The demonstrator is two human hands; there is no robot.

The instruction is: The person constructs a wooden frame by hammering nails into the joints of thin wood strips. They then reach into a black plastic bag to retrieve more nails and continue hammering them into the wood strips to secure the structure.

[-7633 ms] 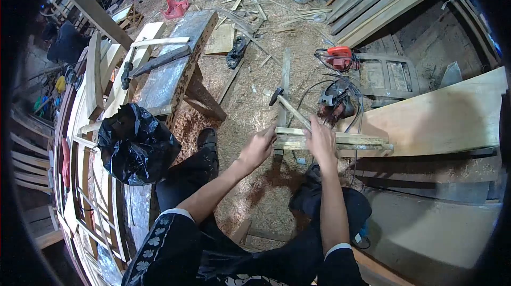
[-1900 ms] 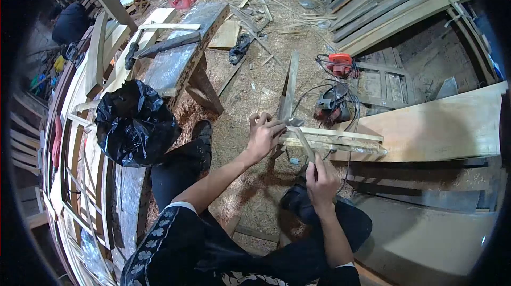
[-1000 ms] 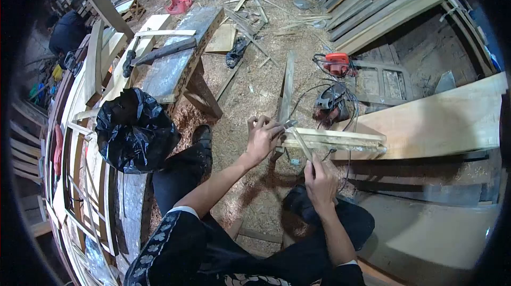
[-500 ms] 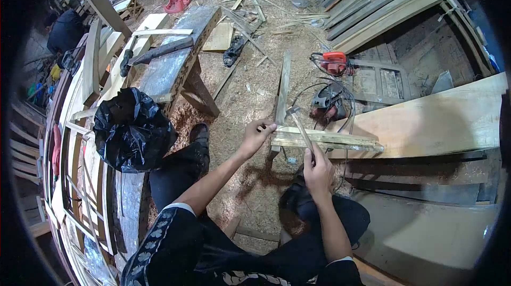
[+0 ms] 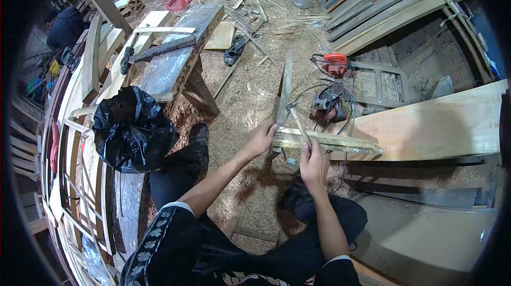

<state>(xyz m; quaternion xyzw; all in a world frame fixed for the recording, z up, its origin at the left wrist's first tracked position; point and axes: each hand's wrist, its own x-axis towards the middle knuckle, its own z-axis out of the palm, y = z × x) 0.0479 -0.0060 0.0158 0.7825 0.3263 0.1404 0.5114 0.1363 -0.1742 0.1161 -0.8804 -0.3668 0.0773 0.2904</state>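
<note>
Around the handle of a hammer my right hand is closed, with the metal head pointing up and away near the wooden strips. The light wooden strips lie side by side in front of me, running left to right. My left hand is at their left end, fingers closed at the edge of the wood; whether it pinches something small I cannot make out. An upright-looking narrow board extends away just beyond the hammer head.
A red power tool and a grey one with cables lie beyond the strips. A wide plank is at the right. A black plastic bag and a workbench stand left. Another person is at the far left.
The hammer and my right hand have shifted slightly left and toward me. My left hand has turned a little, its fingers now lower and closer to the strips' end.
</note>
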